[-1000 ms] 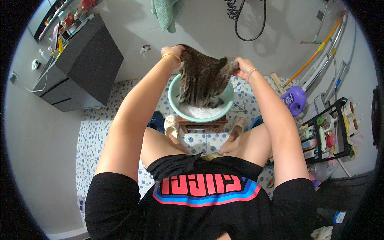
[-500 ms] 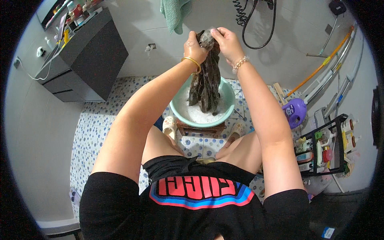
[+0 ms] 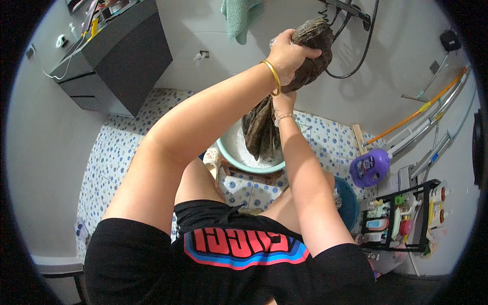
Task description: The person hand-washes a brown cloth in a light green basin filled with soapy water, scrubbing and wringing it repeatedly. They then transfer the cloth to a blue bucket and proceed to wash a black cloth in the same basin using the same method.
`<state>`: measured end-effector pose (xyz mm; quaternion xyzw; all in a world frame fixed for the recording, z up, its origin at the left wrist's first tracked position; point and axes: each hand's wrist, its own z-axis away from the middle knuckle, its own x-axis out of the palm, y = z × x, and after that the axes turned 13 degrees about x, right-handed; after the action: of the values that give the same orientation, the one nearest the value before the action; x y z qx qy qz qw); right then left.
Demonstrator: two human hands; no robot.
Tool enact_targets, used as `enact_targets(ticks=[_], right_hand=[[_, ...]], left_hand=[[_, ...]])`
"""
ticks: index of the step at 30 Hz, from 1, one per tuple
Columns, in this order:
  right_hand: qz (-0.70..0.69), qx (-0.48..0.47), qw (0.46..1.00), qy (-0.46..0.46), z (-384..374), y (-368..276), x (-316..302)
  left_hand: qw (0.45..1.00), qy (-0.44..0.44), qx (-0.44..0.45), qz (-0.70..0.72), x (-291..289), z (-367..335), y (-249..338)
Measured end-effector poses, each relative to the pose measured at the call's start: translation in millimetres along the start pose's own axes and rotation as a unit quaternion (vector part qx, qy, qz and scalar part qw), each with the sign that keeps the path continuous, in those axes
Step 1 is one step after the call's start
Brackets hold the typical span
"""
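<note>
My left hand [image 3: 288, 55], with a gold bangle at the wrist, grips the upper part of a wet, dark brown garment [image 3: 314, 57], thumb across its near side. A pale, ribbed-looking edge of the garment sticks up above those fingers. Lower down, my right hand [image 3: 283, 104], wearing a beaded bracelet, closes on the garment from below; its fingers are partly hidden behind the cloth. The rest of the garment hangs into a light green basin [image 3: 235, 161] of white suds. Foam clings to my left hand.
The basin rests on a low brown stool [image 3: 272, 177] between my feet. A blue bucket [image 3: 349, 203] stands by my right leg, near a purple detergent bottle [image 3: 370, 168] and a black rack of bottles [image 3: 401, 216]. A dark cabinet [image 3: 129, 56] is at left.
My left hand has moved right with the garment's top, which now bulges toward the shower hose. My right hand has dropped from the top to lower on the cloth. The view has shifted.
</note>
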<state>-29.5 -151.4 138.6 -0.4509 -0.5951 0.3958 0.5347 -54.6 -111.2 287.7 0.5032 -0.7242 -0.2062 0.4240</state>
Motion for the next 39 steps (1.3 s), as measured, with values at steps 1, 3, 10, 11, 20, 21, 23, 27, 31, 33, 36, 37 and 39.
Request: enact_targets(ticks=[1,3,10,11,20,21,23,27,31,33,36,37,39], right_hand=[[-0.003,0.026,1.000,0.008,2,0,2],[0.009,0.052,0.999,-0.002,-2,13,4],[0.013,0.032,0.999,0.030,4,63,-7],[0.023,0.053,0.998,0.025,5,66,-8],[0.052,0.227,0.959,0.163,-2,71,-48],[0.003,0.205,0.965,0.164,-18,90,-63],[-0.101,0.169,0.965,0.174,-32,102,-70],[-0.128,0.181,0.968,0.116,-29,60,-58],[-0.220,0.163,0.961,0.039,-32,53,-52],[-0.134,0.094,0.986,0.019,-33,53,-49],[-0.113,0.049,0.992,-0.004,-35,59,-50],[-0.167,0.068,0.983,-0.043,-30,55,-45],[0.119,-0.034,0.991,-0.047,-17,70,-39]], left_hand=[[1.000,0.010,-0.015,0.009,1,-1,4],[1.000,0.013,-0.017,0.021,-2,-2,14],[0.994,-0.020,-0.037,0.102,6,-4,8],[0.995,-0.013,-0.042,0.092,4,-4,8],[0.981,0.095,-0.068,0.154,-109,-6,-41],[0.983,0.126,-0.070,0.117,-126,-2,-49],[0.974,0.185,-0.102,0.083,-160,10,-68],[0.920,0.286,-0.268,-0.004,-232,62,-127],[0.879,0.254,-0.394,-0.083,-223,108,-162],[0.836,0.209,-0.480,-0.164,-212,118,-169],[0.748,0.331,-0.574,-0.041,-148,106,-139],[0.749,0.313,-0.580,0.066,-151,105,-141],[0.724,0.272,-0.572,0.274,-169,115,-152]])
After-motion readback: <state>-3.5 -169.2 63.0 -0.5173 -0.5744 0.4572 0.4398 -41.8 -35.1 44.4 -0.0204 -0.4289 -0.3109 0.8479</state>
